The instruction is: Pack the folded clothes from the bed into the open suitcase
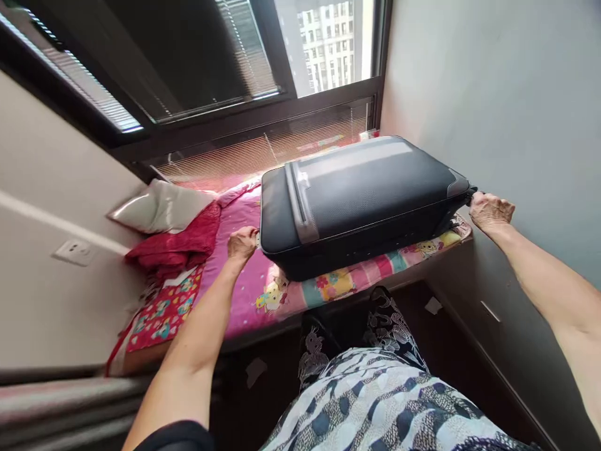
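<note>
A large dark suitcase [366, 188] lies on its broad side on the cushioned window ledge, its front panel with a zipped pocket facing up. My left hand [242, 244] is closed at the suitcase's left end, near the front corner; the part it grips is mostly hidden by the fingers. At the right end, my right hand [491, 209] is closed around a small black part at the corner, perhaps a wheel. Under the suitcase is a pink, patterned mat [239, 288] with cartoon figures. Both my arms are stretched forward and apart.
A silvery pillow [162, 207] and a crumpled red cloth [183, 254] lie on the ledge's left. Behind is a dark-framed window [328, 106] with blinds. Walls [493, 94] stand on both sides, with a socket [74, 252] on the left one. A curtain [61, 407] hangs lower left.
</note>
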Motion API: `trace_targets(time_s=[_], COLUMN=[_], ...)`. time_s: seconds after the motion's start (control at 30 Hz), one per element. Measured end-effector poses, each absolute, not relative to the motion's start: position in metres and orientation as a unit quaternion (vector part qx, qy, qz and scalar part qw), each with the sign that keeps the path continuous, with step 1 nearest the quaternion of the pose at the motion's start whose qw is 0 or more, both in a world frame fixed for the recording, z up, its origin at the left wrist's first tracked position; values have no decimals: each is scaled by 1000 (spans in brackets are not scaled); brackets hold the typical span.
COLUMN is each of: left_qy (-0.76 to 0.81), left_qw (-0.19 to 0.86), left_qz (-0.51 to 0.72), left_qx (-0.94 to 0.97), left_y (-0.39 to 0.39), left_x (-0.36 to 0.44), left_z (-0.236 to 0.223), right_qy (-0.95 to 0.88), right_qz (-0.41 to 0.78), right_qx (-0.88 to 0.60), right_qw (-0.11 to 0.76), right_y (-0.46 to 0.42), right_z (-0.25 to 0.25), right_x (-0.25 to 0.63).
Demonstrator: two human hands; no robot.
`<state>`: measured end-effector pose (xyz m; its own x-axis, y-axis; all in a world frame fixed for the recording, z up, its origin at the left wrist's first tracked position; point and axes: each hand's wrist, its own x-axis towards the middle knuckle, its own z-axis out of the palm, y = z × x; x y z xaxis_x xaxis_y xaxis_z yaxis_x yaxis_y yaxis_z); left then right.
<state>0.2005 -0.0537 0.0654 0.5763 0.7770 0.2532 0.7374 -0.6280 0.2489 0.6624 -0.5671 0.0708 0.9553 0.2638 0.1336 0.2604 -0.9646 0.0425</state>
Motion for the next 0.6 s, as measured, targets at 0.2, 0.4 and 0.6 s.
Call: trace_targets(time_s=[0.2,0.4,0.6], left_qy=[349,350,502], left_qw=[40,129,463], left_qz=[178,201,185], left_qx=[919,906,707], left_y=[31,65,41], left_x=[218,228,243], left_z=[51,41,63], right_qy=[197,240,118], right_qz=[116,110,-127], right_qx=[968,954,962], right_qw=[103,145,-210], right_y=[-583,-584,-550], right_z=[76,75,103], right_x=[698,750,782])
